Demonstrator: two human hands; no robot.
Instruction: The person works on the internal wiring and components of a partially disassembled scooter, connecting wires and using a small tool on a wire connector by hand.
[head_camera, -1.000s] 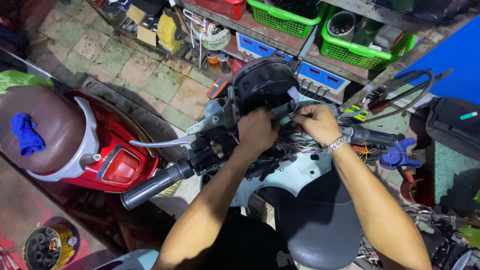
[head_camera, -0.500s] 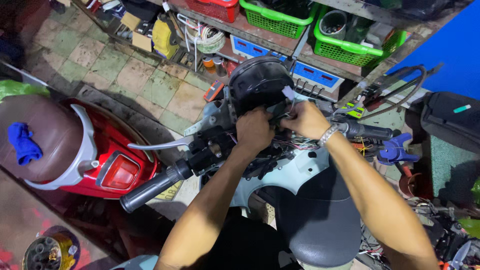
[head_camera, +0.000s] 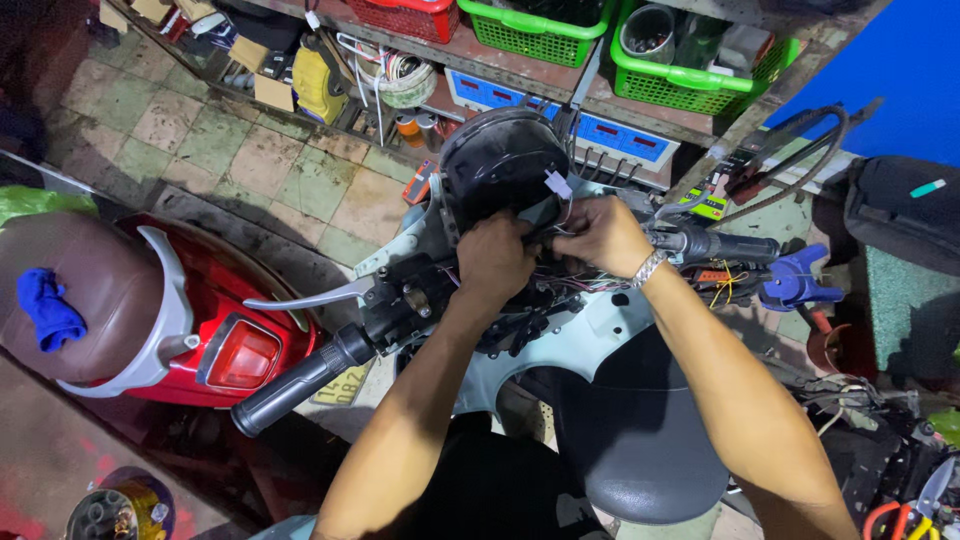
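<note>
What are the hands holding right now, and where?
Both the left hand and right hand pinch the wiring just behind the scooter's speedometer housing; exact grip hidden.

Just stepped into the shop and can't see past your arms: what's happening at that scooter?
A person seated on the pale blue scooter has both hands in the opened handlebar area. The left hand and right hand are close together at the bundle of wires just behind the black gauge housing. The cover is off, wiring exposed. A red scooter stands alongside.
</note>
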